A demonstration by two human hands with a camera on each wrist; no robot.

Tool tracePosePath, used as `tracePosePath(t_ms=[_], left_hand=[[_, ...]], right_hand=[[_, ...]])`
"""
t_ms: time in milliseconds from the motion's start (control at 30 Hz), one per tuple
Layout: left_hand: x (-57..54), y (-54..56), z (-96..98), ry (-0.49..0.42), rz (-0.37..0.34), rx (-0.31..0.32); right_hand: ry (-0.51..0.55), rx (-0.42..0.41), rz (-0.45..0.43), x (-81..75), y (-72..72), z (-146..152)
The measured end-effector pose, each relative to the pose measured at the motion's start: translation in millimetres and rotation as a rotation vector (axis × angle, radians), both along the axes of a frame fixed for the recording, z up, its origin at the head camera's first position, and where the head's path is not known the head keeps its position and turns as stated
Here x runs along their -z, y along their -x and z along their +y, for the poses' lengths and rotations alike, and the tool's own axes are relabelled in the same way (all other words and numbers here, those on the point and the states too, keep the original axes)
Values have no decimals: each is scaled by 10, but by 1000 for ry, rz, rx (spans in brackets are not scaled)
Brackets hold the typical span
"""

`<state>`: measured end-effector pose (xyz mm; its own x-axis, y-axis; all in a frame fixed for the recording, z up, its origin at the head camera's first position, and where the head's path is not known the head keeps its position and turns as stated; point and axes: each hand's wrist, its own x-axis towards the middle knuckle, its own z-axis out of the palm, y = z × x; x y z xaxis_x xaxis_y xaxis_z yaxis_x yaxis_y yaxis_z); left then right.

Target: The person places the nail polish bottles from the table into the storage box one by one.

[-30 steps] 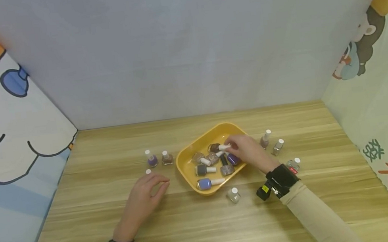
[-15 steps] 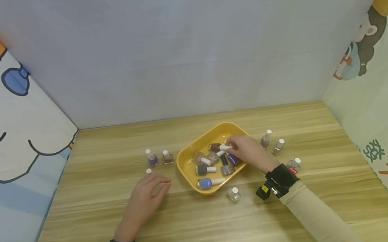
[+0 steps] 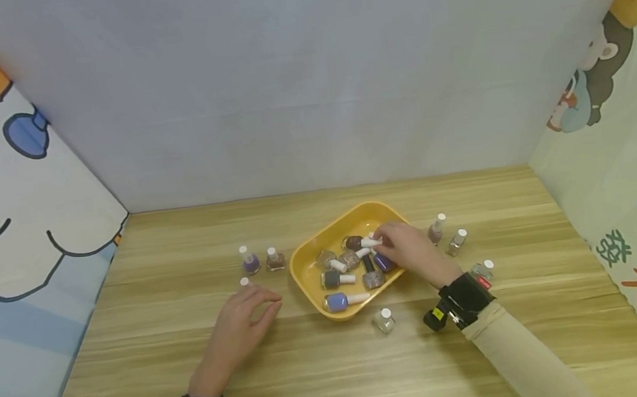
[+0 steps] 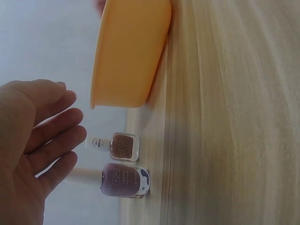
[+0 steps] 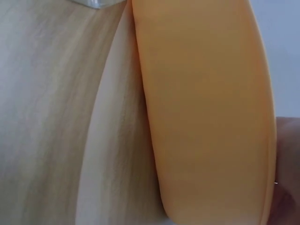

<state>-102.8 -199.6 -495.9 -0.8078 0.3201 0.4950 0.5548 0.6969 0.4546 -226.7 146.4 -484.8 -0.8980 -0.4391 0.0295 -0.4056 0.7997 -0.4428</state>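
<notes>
Right hand (image 3: 415, 254): grip pinching the brown bottle (image 3: 353, 243) in the yellow tray (image 3: 306, 278), scarcely shifted this past second; left hand (image 3: 233, 331): relaxed, holding nothing; work seemingly paused.

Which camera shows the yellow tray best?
The head view: it shows the yellow tray from above, with most of its rim and bottles inside. Both wrist views show mainly its outer side, cropped.

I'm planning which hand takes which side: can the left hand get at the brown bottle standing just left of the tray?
Probably yes: the left hand appears to hold nothing, and nothing shows between it and the brown bottle; the tray stands to one side.
</notes>
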Motion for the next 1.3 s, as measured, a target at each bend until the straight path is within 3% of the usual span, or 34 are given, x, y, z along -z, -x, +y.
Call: tracePosePath(t_ms=[233,467,600,933,1300], left_hand=[[11,-4,2,-7,18,19],[7,-4,11,2,30,11],[-6,-7,16,-2,34,11],[15,-11,10,-15,85,25],[29,-27,26,-45,81,28]], right_hand=[[104,-7,135,39,-134,109],[242,-63,344,66,-291,240],[303,-73,419,57,-403,327],[355,-20,432,-11,-665,459],[365,48,450,35,-851,570]])
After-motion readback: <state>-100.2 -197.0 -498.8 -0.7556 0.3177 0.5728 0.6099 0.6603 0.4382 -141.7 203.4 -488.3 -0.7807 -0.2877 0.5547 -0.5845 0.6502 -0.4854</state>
